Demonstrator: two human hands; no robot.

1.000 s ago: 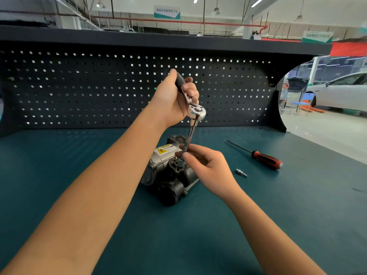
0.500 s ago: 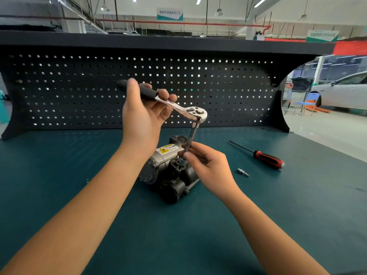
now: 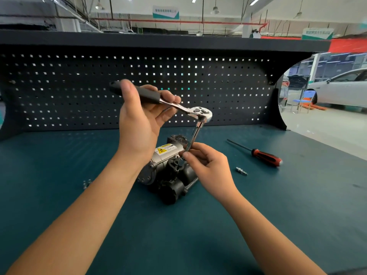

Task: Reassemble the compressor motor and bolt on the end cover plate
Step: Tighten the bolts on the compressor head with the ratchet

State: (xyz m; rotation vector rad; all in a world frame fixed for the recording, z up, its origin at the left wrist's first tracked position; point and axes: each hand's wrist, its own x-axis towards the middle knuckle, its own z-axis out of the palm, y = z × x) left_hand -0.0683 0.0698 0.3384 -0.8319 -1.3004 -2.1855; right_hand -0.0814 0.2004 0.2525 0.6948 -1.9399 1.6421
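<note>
The compressor motor (image 3: 168,173), grey and black with a yellow warning label, lies on the green bench top (image 3: 178,235). A chrome ratchet wrench (image 3: 190,111) with a black handle stands over it, its extension bar (image 3: 195,135) running down to the motor's top. My left hand (image 3: 141,124) grips the black handle, which points left. My right hand (image 3: 206,165) pinches the lower end of the extension bar where it meets the motor. The socket and bolt are hidden by my fingers.
A red-handled screwdriver (image 3: 264,155) lies to the right of the motor, with a small metal bit (image 3: 241,171) nearer me. Small bolts (image 3: 87,183) lie left of my forearm. A black pegboard (image 3: 99,86) closes the back of the bench.
My left hand has swung the ratchet handle from pointing up and back round to the left. The right hand stays on the extension bar.
</note>
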